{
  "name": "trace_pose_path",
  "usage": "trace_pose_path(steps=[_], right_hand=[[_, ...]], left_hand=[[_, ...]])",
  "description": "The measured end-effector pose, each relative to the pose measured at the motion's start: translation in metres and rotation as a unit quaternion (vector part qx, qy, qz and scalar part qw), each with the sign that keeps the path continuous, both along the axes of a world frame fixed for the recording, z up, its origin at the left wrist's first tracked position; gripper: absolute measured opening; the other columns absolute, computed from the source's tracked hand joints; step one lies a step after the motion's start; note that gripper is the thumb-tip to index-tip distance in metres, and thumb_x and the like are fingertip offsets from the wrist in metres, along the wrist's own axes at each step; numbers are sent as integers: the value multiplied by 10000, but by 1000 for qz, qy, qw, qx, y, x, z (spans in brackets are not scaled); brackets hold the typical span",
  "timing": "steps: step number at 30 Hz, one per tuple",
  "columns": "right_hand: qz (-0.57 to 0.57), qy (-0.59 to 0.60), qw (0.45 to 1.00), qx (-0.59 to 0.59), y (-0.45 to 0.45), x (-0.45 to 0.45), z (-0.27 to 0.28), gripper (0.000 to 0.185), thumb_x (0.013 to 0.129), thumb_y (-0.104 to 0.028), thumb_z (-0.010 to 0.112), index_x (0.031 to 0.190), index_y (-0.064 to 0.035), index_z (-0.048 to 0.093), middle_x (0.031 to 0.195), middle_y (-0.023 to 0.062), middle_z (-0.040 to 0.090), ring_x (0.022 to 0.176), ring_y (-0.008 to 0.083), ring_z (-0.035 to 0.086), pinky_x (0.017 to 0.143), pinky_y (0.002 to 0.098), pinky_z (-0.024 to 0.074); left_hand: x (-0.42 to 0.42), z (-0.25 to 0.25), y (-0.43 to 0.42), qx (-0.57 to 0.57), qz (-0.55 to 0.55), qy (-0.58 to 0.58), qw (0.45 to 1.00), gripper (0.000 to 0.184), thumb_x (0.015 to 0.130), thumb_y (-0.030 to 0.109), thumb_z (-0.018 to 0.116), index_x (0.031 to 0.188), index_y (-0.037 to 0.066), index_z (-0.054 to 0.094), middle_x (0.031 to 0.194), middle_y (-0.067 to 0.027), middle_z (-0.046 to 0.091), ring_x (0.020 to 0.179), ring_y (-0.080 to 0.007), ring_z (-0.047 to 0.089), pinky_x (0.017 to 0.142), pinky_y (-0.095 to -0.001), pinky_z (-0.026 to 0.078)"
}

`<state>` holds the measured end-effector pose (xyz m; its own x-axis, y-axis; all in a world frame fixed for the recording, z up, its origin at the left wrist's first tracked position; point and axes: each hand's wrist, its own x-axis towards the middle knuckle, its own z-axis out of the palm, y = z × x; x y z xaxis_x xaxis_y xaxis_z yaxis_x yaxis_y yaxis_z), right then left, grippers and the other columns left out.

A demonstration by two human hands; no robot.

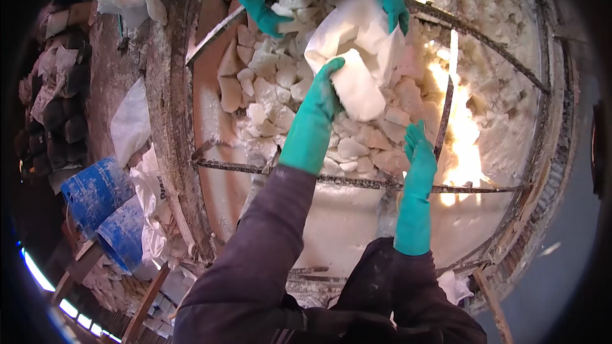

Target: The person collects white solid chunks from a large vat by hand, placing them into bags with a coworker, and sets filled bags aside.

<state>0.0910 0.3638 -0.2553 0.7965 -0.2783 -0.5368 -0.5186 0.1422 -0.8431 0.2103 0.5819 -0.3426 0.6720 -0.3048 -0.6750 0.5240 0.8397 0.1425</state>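
Observation:
My left hand [324,99], in a long green rubber glove, grips a large whitish chunk [361,89] with a rough surface. The chunk is at the mouth of a white sack [384,41]; whether any of it rests inside, I cannot tell. My right hand [419,150], gloved alike, is raised with its fingers stretched out and holds nothing. Beneath both hands lies a heap of broken whitish chunks [280,67]. Opposite me, a co-worker's green-gloved hand [396,13] holds the sack's edge, and their other gloved hand [264,16] reaches over the heap.
A dark crusted metal bar [363,183] crosses the large vat just before me, and more bars frame the heap. Bright sunlight [464,137] glares on the right side. Two blue barrels [99,191] lie at the left, near white sacks [132,118].

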Motion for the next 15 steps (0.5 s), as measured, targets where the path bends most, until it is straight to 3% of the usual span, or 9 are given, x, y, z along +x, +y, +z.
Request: trace_pose_path(steps=[2, 5, 8, 10, 11, 13, 14, 15], right_hand=[[-14, 12, 1000, -8, -13, -13, -10, 482, 997, -269, 414, 1414, -28, 414, 1389, 118, 490, 1302, 217, 441, 1109, 372, 309], [-20, 40, 999, -26, -7, -36, -24, 488, 999, -283, 412, 1420, -36, 411, 1378, 114, 501, 1244, 203, 482, 1074, 385, 345], [35, 141, 989, -38, 19, -55, -72, 501, 1012, -320, 396, 1448, -73, 380, 1324, 92, 528, 1117, 198, 550, 950, 325, 434], [275, 143, 943, -123, 49, -74, -154, 445, 996, -236, 407, 1423, -109, 422, 1283, 100, 543, 1070, 202, 563, 911, 314, 449], [392, 130, 895, -166, 69, -73, -201, 428, 988, -194, 413, 1410, -127, 443, 1263, 104, 550, 1047, 204, 569, 891, 309, 457], [568, -63, 743, -349, 124, -49, -247, 421, 938, -137, 458, 1356, -157, 507, 1202, 125, 566, 1002, 251, 580, 815, 342, 483], [593, -241, 612, -465, 160, -33, -261, 423, 896, -121, 498, 1314, -169, 550, 1161, 142, 574, 981, 295, 584, 759, 379, 502], [623, -259, 515, -529, 196, -1, -263, 433, 889, -161, 512, 1321, -163, 538, 1191, 136, 563, 1013, 297, 583, 791, 400, 501]], left_hand=[[36, -25, -1, -49, -35, 23, 998, 472, 850, 369, 642, 1190, 51, 563, 1055, -120, 642, 938, -289, 640, 846, -449, 528], [28, -53, -5, 115, -118, 115, 980, 454, 888, 420, 608, 1168, 64, 573, 966, -91, 626, 878, -282, 642, 793, -416, 552], [-63, -31, 15, 168, -74, 15, 983, 486, 904, 446, 596, 1188, 54, 550, 888, -84, 599, 825, -276, 637, 758, -386, 562], [-123, -37, 41, 165, -14, 98, 981, 482, 876, 429, 648, 1180, 68, 548, 855, -60, 579, 735, -201, 607, 684, -316, 527], [-147, -62, 57, 159, 23, 148, 976, 514, 877, 422, 648, 1218, 59, 521, 946, -92, 566, 811, -231, 608, 718, -348, 535], [-192, -121, 86, 138, 102, 246, 954, 584, 879, 408, 647, 1295, 41, 466, 1127, -157, 539, 963, -290, 609, 786, -413, 550], [-197, -135, 97, 117, 134, 271, 946, 612, 882, 413, 641, 1325, 43, 439, 1185, -165, 509, 1008, -299, 591, 818, -424, 537], [-199, -153, 104, 94, 162, 295, 937, 640, 885, 417, 636, 1355, 45, 412, 1243, -173, 480, 1053, -308, 573, 849, -434, 524]])
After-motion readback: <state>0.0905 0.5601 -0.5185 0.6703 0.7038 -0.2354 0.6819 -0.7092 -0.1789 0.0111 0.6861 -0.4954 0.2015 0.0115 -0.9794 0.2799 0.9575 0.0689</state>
